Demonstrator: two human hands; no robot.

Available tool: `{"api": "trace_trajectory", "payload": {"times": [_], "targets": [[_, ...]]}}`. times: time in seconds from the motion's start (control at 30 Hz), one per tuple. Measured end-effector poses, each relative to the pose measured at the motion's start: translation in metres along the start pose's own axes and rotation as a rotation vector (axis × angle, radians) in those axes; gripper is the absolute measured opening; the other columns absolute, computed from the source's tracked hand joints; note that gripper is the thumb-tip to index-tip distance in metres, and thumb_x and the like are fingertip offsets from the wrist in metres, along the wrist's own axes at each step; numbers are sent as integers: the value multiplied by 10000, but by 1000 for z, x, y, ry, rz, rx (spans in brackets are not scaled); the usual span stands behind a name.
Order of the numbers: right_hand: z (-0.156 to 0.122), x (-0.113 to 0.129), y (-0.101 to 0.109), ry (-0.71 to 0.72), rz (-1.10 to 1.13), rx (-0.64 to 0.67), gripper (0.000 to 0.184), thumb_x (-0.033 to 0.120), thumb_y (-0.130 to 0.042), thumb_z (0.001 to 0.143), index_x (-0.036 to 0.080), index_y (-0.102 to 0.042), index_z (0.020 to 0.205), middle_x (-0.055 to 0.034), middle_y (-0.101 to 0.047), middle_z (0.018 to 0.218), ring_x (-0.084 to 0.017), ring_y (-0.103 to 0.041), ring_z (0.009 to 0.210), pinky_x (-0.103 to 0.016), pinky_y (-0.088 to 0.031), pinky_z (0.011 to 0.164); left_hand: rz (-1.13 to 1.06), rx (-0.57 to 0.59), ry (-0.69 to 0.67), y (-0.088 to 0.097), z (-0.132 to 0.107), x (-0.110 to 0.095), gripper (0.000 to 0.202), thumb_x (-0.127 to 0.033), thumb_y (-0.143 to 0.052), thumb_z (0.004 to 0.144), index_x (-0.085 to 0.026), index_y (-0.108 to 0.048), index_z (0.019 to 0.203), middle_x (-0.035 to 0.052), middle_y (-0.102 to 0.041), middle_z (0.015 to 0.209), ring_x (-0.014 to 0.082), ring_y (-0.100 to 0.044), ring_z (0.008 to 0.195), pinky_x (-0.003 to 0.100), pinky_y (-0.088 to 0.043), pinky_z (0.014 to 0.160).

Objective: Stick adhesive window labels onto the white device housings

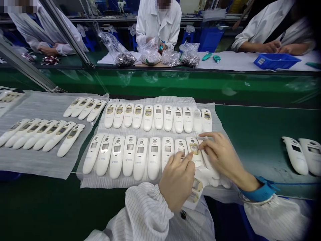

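Both hands work over a white handheld-thermometer shell (198, 161) with a tan-edged window, in the near row. My left hand (178, 179) is bent over it, its fingertips at the lower edge of the window; what lies under its palm is hidden. My right hand (223, 155) reaches in from the right, thumb and forefinger apart at the shell's upper right edge. Below my left hand sits a white piece with tan-framed windows (197, 185), partly covered; I cannot tell whether the hand holds it. More shells (154, 160) lie side by side in two rows.
White foam sheets (100, 180) cover the green bench (250, 134). Further shells (71, 140) lie at left, two (296, 157) at right. Beyond a green barrier (160, 83), white-coated co-workers (160, 23) sit near plastic bags (125, 58) and a blue tray (276, 61).
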State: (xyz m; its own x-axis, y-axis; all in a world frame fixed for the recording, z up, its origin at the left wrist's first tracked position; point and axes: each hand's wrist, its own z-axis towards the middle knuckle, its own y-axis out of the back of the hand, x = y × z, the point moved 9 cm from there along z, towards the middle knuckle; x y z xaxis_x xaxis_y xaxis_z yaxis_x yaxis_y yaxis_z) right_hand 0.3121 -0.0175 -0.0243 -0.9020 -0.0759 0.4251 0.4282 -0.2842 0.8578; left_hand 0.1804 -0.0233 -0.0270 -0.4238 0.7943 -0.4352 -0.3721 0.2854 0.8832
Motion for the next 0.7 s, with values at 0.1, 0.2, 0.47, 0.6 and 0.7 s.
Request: {"api": "trace_trajectory", "payload": {"times": [0.1,0.2,0.47,0.6,0.7], "targets": [[-1,23,22,-49,186,-39,153,250,-462,928,255,-611,964,-47,-596,1114,-217,-550,1071,-378,-508,841,-337,-39,142,20,-7,18,201,-164,-349,938,-159,-511,820,42,-608,976,185,-495,990,324,-434,853],[-7,66,10,20,310,264,410,375,-592,864,316,-482,1255,-32,-583,1207,-205,-570,1100,-314,-544,835,-618,86,275,27,-15,35,229,-266,-339,960,-179,-483,804,-24,-529,690,129,-505,687,266,-409,648],[-6,108,2,141,189,33,435,314,-631,845,275,-477,1250,-83,-535,1209,-237,-533,1115,-367,-533,834,-997,38,608,30,-41,80,308,-434,-443,912,-171,-498,761,-64,-381,569,73,-332,495,209,-272,479],[-9,141,6,379,-34,-121,309,193,-642,837,252,-578,1133,-75,-605,1060,-243,-542,1023,-395,-466,837,-1261,45,621,26,-45,79,288,-424,-504,887,-171,-508,1024,-78,-400,545,62,-277,444,206,-225,450],[-5,140,-1,344,13,-44,255,175,-622,853,231,-587,1099,-50,-645,958,-213,-578,914,-370,-439,765,-1361,40,567,35,-46,76,485,-384,-508,902,-188,-355,1318,-88,-375,556,68,-268,469,212,-218,478]]}}
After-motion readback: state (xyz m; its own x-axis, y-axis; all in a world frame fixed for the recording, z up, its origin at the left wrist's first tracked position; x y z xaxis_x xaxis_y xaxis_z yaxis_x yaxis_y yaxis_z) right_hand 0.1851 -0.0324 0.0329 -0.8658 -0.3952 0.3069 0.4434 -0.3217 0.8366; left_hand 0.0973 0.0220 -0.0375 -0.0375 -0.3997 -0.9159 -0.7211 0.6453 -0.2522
